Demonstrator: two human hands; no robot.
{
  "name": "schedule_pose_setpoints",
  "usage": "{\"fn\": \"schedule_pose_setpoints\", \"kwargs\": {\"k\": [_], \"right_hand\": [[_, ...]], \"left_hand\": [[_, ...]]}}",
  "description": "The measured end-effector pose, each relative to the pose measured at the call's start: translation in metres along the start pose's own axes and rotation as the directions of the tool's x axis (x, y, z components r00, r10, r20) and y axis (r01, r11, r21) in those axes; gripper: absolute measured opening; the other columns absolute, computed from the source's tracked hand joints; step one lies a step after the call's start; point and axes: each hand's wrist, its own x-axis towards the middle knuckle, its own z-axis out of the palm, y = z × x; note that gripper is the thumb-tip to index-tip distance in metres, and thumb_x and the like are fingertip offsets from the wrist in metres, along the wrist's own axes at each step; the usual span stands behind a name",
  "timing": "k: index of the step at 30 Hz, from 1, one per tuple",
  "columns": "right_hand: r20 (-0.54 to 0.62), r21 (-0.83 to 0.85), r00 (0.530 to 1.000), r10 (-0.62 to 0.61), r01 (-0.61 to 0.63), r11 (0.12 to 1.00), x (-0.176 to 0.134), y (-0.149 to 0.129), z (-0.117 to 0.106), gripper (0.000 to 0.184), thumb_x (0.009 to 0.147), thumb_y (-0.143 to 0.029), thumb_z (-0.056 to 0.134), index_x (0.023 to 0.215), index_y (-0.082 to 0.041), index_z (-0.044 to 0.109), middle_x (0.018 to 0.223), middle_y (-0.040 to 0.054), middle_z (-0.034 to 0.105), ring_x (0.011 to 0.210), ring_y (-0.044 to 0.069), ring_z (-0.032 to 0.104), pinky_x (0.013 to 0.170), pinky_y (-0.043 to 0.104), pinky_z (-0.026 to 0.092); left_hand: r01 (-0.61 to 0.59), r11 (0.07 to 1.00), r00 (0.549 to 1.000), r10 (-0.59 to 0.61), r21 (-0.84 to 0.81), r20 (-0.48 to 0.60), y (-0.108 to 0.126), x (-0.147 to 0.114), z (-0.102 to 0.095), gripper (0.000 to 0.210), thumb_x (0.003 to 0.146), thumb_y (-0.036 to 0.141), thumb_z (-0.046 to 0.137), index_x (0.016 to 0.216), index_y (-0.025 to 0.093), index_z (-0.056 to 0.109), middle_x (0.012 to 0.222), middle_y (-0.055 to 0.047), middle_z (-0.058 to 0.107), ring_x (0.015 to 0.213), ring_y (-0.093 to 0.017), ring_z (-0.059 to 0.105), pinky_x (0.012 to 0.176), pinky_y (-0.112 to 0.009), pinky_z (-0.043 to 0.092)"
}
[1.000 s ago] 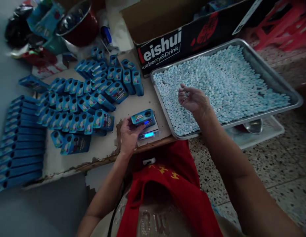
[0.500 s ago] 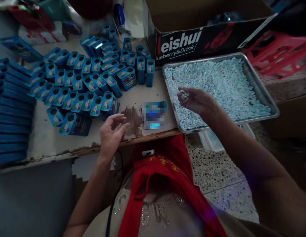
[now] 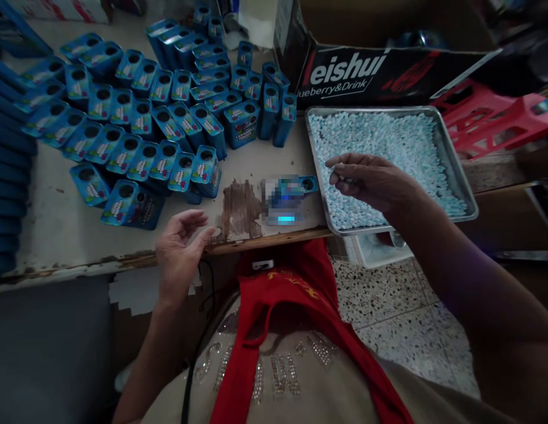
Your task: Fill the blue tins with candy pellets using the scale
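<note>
My left hand (image 3: 180,241) hovers at the table's front edge, fingers loosely curved and thumb apart, with nothing in it. Above the left part of a metal tray (image 3: 325,203), my right hand (image 3: 366,179) has its fingers curled together around a few small pale candies (image 3: 338,171), mostly hidden by the fingers. Many more light blue and white candies (image 3: 401,147) fill the tray. Between my hands, a blurred-out flat object (image 3: 282,203) lies on the table, with a blue tin (image 3: 307,184) showing at its right end.
Many small blue tins (image 3: 123,154) with round dark openings stand in rows at the left. A black cardboard box (image 3: 344,73) is behind the tray, beside a red plastic stool (image 3: 485,118). A white container (image 3: 379,250) sits beneath the tray. Brown patches mark the worn tabletop (image 3: 241,206).
My view has shifted. My left hand has drawn a little left, away from the flat object. The fingers of my right hand have closed more over the candies.
</note>
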Motion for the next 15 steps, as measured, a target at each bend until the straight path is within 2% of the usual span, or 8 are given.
{"fn": "schedule_pose_setpoints", "kwargs": {"k": [4, 10, 13, 15], "right_hand": [[0.046, -0.076, 0.998, -0.036, 0.04, 0.996, -0.002, -0.011, 0.012, 0.004, 0.101, -0.02, 0.089, 0.099, -0.021, 0.085, 0.077, 0.0035, 0.073, 0.063, 0.012, 0.059, 0.055, 0.02, 0.049], [0.03, -0.107, 0.997, -0.065, 0.068, 0.992, -0.006, -0.011, 0.025, 0.013, 0.098, -0.025, 0.095, 0.097, -0.023, 0.083, 0.076, 0.0016, 0.071, 0.064, 0.013, 0.059, 0.057, 0.023, 0.052], [0.032, -0.096, 0.994, -0.107, 0.11, 0.989, -0.006, -0.009, 0.014, 0.014, 0.097, -0.029, 0.096, 0.101, -0.024, 0.083, 0.078, 0.002, 0.071, 0.065, 0.014, 0.058, 0.059, 0.025, 0.054], [0.006, -0.154, 0.99, -0.144, 0.143, 0.978, -0.002, -0.007, -0.004, 0.014, 0.098, -0.036, 0.094, 0.104, -0.027, 0.084, 0.082, 0.0029, 0.072, 0.069, 0.017, 0.062, 0.064, 0.031, 0.059]], "left_hand": [[-0.022, 1.0, 0.999, 0.022, 0.001, 0.029, 0.01, 0.003, 0.008, 0.038, 0.084, 0.041, 0.095, 0.114, 0.022, 0.079, 0.114, -0.007, 0.082, 0.109, -0.024, 0.082, 0.111, -0.041, 0.069], [-0.073, 0.997, 0.986, 0.077, -0.029, 0.15, 0.022, 0.01, 0.031, 0.034, 0.091, 0.036, 0.092, 0.12, 0.023, 0.079, 0.116, -0.007, 0.083, 0.112, -0.024, 0.082, 0.114, -0.041, 0.068], [-0.192, 0.981, 0.965, 0.19, -0.01, 0.18, 0.021, 0.015, 0.048, 0.038, 0.095, 0.036, 0.091, 0.129, 0.023, 0.077, 0.121, -0.008, 0.082, 0.114, -0.025, 0.081, 0.113, -0.041, 0.067], [-0.343, 0.936, 0.929, 0.326, 0.077, 0.173, 0.024, 0.022, 0.067, 0.043, 0.098, 0.037, 0.091, 0.136, 0.023, 0.075, 0.13, -0.01, 0.081, 0.122, -0.028, 0.079, 0.116, -0.045, 0.065]]}}
